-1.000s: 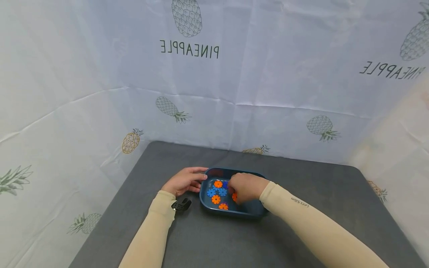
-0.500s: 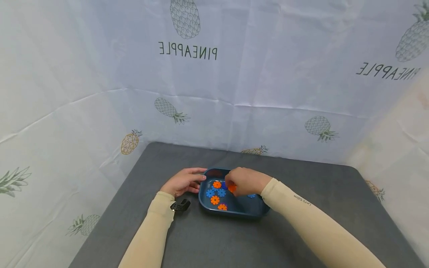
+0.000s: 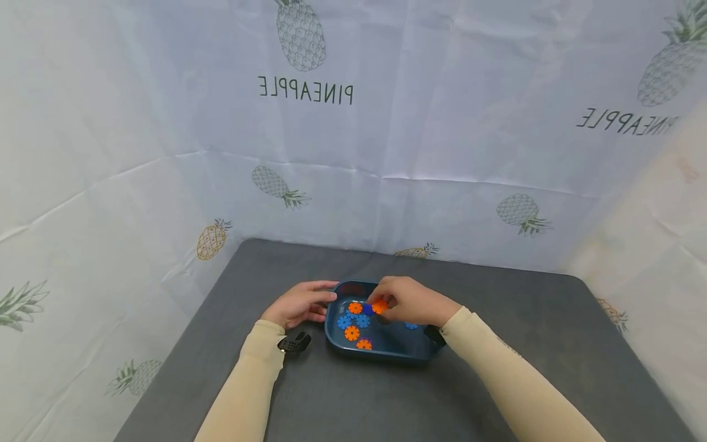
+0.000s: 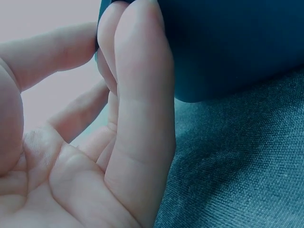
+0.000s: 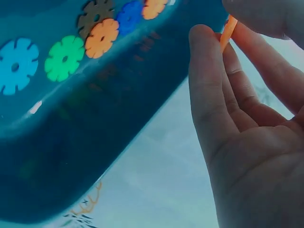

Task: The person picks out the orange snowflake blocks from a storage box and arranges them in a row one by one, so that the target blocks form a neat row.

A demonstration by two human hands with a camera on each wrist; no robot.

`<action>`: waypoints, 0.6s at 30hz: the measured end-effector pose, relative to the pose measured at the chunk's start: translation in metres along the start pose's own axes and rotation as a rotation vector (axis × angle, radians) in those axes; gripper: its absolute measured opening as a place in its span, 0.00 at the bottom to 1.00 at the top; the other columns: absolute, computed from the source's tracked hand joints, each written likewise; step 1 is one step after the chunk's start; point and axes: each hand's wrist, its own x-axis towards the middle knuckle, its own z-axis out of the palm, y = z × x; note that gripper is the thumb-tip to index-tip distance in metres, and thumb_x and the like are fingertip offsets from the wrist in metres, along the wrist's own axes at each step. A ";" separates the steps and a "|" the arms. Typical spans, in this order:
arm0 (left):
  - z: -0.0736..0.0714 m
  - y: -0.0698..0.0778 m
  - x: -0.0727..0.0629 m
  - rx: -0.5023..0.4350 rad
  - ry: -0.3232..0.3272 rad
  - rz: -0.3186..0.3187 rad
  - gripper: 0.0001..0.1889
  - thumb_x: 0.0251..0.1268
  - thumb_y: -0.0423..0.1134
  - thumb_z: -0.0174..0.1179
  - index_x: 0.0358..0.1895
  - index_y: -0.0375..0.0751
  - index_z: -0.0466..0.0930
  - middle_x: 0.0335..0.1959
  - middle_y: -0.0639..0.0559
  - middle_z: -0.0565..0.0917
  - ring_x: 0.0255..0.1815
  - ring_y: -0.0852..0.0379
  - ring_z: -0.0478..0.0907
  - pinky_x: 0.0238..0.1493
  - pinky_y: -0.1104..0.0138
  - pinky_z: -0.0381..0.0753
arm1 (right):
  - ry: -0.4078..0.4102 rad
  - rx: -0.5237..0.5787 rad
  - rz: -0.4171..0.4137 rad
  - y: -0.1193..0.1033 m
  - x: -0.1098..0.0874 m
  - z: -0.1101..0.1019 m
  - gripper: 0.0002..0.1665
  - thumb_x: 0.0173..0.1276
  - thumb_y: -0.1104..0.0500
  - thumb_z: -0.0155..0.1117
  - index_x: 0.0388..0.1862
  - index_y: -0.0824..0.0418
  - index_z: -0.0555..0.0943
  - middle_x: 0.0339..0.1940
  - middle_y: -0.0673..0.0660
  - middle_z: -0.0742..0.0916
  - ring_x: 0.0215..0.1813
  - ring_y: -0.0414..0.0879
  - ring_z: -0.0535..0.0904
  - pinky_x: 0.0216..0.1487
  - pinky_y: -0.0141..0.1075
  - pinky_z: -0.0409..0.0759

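Observation:
My right hand (image 3: pixel 413 301) is over the blue tray (image 3: pixel 381 354), pinching an orange interlocking disc (image 3: pixel 379 306) between thumb and fingertips. Edge-on, that orange disc (image 5: pixel 229 32) shows in the right wrist view. My left hand (image 3: pixel 296 305) rests at the tray's left end, fingers fairly straight and fingertips against its rim; the left wrist view has its fingers (image 4: pixel 142 95) right at the tray wall (image 4: pixel 228 52). Several notched discs lie inside the tray, among them an orange disc (image 3: pixel 351 333), a light blue disc (image 3: pixel 363 321) and a dark blue disc (image 3: pixel 367 309).
In the right wrist view a green disc (image 5: pixel 65 59) and a brown disc (image 5: pixel 95 18) also lie in the tray. The dark grey table (image 3: pixel 331 399) extends around it. A pineapple-print curtain (image 3: pixel 442 135) hangs behind the table and at both sides.
My right hand has come up off the tray floor with the orange disc, which now shows more fully. A blue disc at the tray's right has come into sight. The left hand stays put.

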 end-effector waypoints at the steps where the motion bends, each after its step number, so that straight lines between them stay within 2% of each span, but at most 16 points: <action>1: 0.000 0.000 0.000 0.000 0.000 0.000 0.33 0.76 0.48 0.70 0.80 0.47 0.74 0.52 0.44 0.83 0.34 0.56 0.83 0.41 0.65 0.92 | 0.013 0.026 -0.001 0.002 -0.003 -0.001 0.16 0.74 0.63 0.73 0.58 0.53 0.90 0.52 0.47 0.86 0.50 0.42 0.83 0.52 0.34 0.88; 4: 0.000 -0.001 0.000 -0.007 -0.002 0.006 0.33 0.76 0.48 0.69 0.80 0.47 0.73 0.51 0.44 0.83 0.34 0.56 0.84 0.41 0.65 0.92 | 0.060 0.102 0.007 0.008 -0.012 -0.003 0.17 0.75 0.63 0.72 0.59 0.51 0.90 0.55 0.47 0.86 0.51 0.42 0.84 0.52 0.32 0.88; 10: 0.001 -0.003 0.001 -0.017 -0.005 0.006 0.34 0.76 0.48 0.69 0.80 0.45 0.72 0.49 0.45 0.83 0.34 0.56 0.83 0.41 0.66 0.92 | 0.160 0.221 0.048 0.024 -0.029 -0.005 0.19 0.76 0.61 0.72 0.62 0.47 0.88 0.57 0.48 0.87 0.52 0.45 0.84 0.56 0.36 0.87; 18: 0.002 -0.002 0.001 -0.023 -0.034 0.016 0.36 0.77 0.48 0.69 0.82 0.42 0.69 0.48 0.46 0.83 0.34 0.56 0.82 0.41 0.67 0.91 | 0.300 0.316 0.125 0.050 -0.054 -0.003 0.20 0.75 0.58 0.74 0.64 0.50 0.88 0.60 0.52 0.87 0.53 0.47 0.83 0.54 0.35 0.87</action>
